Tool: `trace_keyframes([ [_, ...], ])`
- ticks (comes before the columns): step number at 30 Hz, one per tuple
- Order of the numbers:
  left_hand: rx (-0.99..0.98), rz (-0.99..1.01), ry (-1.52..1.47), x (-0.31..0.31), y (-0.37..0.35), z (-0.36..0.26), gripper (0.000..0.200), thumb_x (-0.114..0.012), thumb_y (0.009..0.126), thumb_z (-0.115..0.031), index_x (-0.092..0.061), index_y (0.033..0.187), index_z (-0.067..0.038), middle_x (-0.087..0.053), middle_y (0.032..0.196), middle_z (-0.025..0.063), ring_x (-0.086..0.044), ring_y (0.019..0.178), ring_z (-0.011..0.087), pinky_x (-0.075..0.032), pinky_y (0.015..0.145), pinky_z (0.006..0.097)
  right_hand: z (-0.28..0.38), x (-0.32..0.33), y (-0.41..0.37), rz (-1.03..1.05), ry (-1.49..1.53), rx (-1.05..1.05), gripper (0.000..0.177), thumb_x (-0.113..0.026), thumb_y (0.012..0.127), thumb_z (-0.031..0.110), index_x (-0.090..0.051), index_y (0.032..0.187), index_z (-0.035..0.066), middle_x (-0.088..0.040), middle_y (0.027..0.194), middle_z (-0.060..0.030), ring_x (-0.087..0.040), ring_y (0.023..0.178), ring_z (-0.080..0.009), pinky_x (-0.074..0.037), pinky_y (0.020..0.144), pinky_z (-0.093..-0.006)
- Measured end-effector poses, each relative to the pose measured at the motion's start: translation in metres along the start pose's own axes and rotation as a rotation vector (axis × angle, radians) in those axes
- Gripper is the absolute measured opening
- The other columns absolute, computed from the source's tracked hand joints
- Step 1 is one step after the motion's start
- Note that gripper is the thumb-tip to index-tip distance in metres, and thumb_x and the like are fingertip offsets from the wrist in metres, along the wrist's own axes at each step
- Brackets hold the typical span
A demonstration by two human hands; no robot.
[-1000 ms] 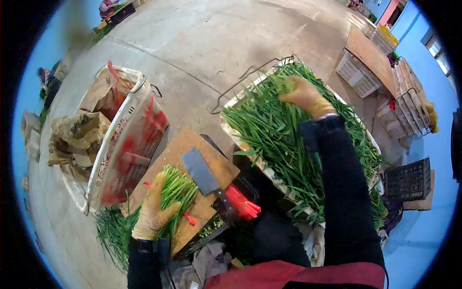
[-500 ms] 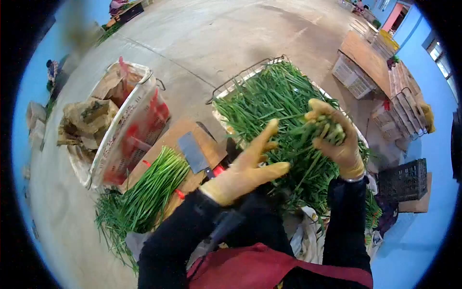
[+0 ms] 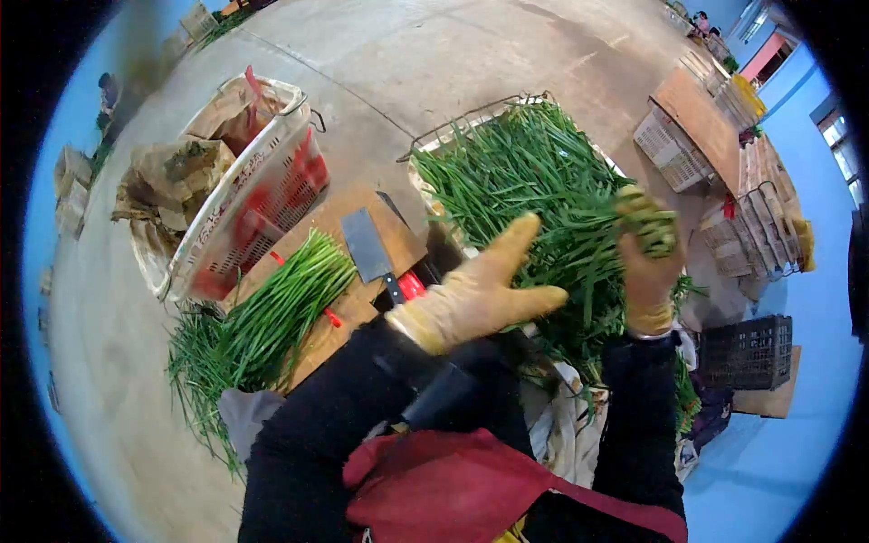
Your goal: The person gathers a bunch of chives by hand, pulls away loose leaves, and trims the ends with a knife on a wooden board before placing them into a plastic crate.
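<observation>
In a yellowish glove, my right hand (image 3: 650,281) is closed round a bunch of green stalks (image 3: 647,228), pale ends bent toward me and leaves trailing left. Beneath lies a heap of long, flat-leaved greens (image 3: 516,172) filling a crate (image 3: 425,185). My left hand (image 3: 484,288), gloved too, is open over the near left side of the heap, thumb and fingers apart and holding nothing. To its left rests a cleaver (image 3: 364,244) with a black handle on a wooden board (image 3: 398,237). A laid-out pile of trimmed stalks (image 3: 294,294) covers the board's near part, with red ties beside it.
A white and red plastic crate (image 3: 258,204) with brown paper inside stands at the left. On the right are a black crate (image 3: 747,351), a board-topped white crate (image 3: 674,149) and stacked crates (image 3: 760,213). People sit far off near the walls.
My right hand has shifted slightly with the bunch, its leaves now stretching left. The left hand has moved a little right, still open. The whole view has shifted slightly.
</observation>
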State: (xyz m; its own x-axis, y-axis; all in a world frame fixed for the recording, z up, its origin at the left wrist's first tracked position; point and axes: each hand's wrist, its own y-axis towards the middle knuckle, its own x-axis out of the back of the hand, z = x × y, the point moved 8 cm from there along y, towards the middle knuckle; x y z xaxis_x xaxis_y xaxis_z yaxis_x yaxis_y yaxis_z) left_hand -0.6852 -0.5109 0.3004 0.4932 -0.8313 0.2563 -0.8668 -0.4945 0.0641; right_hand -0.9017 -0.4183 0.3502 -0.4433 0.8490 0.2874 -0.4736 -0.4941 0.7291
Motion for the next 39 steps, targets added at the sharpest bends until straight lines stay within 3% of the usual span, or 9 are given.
trace_keyframes([
  [5, 0.286, -0.099, -0.295, 0.054, -0.074, 0.019, 0.084, -0.068, 0.086, -0.024, -0.019, 0.150, -0.001, -0.032, 0.149, 0.0214, -0.041, 0.131, 0.0309, -0.038, 0.104, 0.0370, 0.004, 0.148, 0.053, -0.412, 0.126, -0.053, 0.029, -0.058, 0.090, 0.008, -0.058, 0.119, 0.002, -0.064, 0.111, -0.0133, -0.063, 0.098, -0.0232, -0.051, 0.088, -0.0372],
  [8, 0.319, -0.186, -0.400, 0.073, -0.119, 0.043, 0.076, -0.062, 0.087, -0.014, -0.021, 0.151, -0.003, -0.042, 0.141, 0.0115, -0.048, 0.118, 0.0187, -0.038, 0.102, 0.0314, 0.008, 0.216, 0.073, -0.409, 0.169, -0.058, 0.036, -0.051, 0.095, 0.016, -0.053, 0.126, -0.002, -0.062, 0.117, -0.0171, -0.062, 0.102, -0.0279, -0.049, 0.093, -0.0429],
  [12, 0.375, -0.271, -0.408, 0.091, -0.175, 0.056, 0.075, -0.063, 0.087, -0.014, -0.023, 0.150, -0.004, -0.051, 0.121, 0.0076, -0.051, 0.107, 0.0142, -0.040, 0.096, 0.0281, -0.028, 0.268, 0.086, -0.391, 0.980, -0.235, 0.042, -0.043, 0.096, 0.019, -0.049, 0.129, -0.006, -0.056, 0.128, -0.0220, -0.058, 0.110, -0.0331, -0.048, 0.097, -0.0434],
  [16, 0.365, -0.294, -0.469, 0.091, -0.210, 0.066, 0.075, -0.064, 0.087, -0.014, -0.025, 0.150, -0.005, -0.056, 0.113, 0.0071, -0.053, 0.102, 0.0120, -0.042, 0.093, 0.0262, -0.040, 0.294, 0.089, -0.218, 0.885, -0.160, 0.039, -0.045, 0.096, 0.021, -0.053, 0.123, -0.005, -0.059, 0.125, -0.0202, -0.056, 0.113, -0.0316, -0.043, 0.101, -0.0449],
  [20, 0.377, -0.337, -0.461, 0.083, -0.234, 0.056, 0.076, -0.065, 0.086, -0.014, -0.025, 0.150, -0.003, -0.055, 0.116, 0.0072, -0.052, 0.102, 0.0122, -0.041, 0.093, 0.0254, 0.020, 0.263, 0.079, -0.293, -0.987, 0.180, 0.031, -0.052, 0.093, 0.023, -0.062, 0.116, 0.004, -0.064, 0.119, -0.0091, -0.058, 0.109, -0.0261, -0.042, 0.100, -0.0414],
  [24, 0.358, -0.320, -0.436, 0.080, -0.250, 0.049, 0.075, -0.064, 0.088, -0.016, -0.024, 0.149, -0.001, -0.055, 0.116, 0.0081, -0.051, 0.104, 0.0127, -0.041, 0.093, 0.0259, 0.057, 0.209, 0.067, -0.092, -1.575, 0.308, 0.025, -0.059, 0.089, 0.022, -0.067, 0.111, 0.013, -0.065, 0.118, -0.0013, -0.059, 0.108, -0.0205, -0.039, 0.101, -0.0367],
  [27, 0.354, -0.322, -0.432, 0.082, -0.264, 0.051, 0.074, -0.064, 0.089, -0.016, -0.023, 0.149, -0.001, -0.055, 0.118, 0.0092, -0.052, 0.106, 0.0133, -0.042, 0.094, 0.0265, 0.024, 0.204, 0.061, -0.040, -1.250, 0.202, 0.028, -0.053, 0.092, 0.022, -0.065, 0.114, 0.010, -0.064, 0.120, -0.0058, -0.058, 0.111, -0.0230, -0.038, 0.103, -0.0391],
  [31, 0.316, -0.379, -0.515, 0.085, -0.280, 0.054, 0.066, -0.061, 0.090, -0.015, -0.031, 0.149, -0.008, -0.055, 0.118, 0.0009, -0.051, 0.101, 0.0090, -0.042, 0.090, 0.0238, -0.019, 0.179, 0.032, -0.469, 0.955, -0.493, 0.053, -0.043, 0.094, 0.042, -0.055, 0.126, 0.002, -0.058, 0.127, -0.0166, -0.054, 0.116, -0.0324, -0.041, 0.102, -0.0478],
  [39, 0.203, -0.396, -0.599, 0.084, -0.296, 0.030, 0.063, -0.055, 0.094, -0.040, -0.036, 0.145, -0.007, -0.055, 0.129, 0.0077, -0.055, 0.113, 0.0151, -0.044, 0.094, 0.0294, 0.008, 0.095, -0.025, -0.136, 1.202, -0.330, 0.048, -0.047, 0.096, 0.036, -0.050, 0.131, 0.003, -0.056, 0.128, -0.0194, -0.056, 0.114, -0.0344, -0.046, 0.098, -0.0482],
])
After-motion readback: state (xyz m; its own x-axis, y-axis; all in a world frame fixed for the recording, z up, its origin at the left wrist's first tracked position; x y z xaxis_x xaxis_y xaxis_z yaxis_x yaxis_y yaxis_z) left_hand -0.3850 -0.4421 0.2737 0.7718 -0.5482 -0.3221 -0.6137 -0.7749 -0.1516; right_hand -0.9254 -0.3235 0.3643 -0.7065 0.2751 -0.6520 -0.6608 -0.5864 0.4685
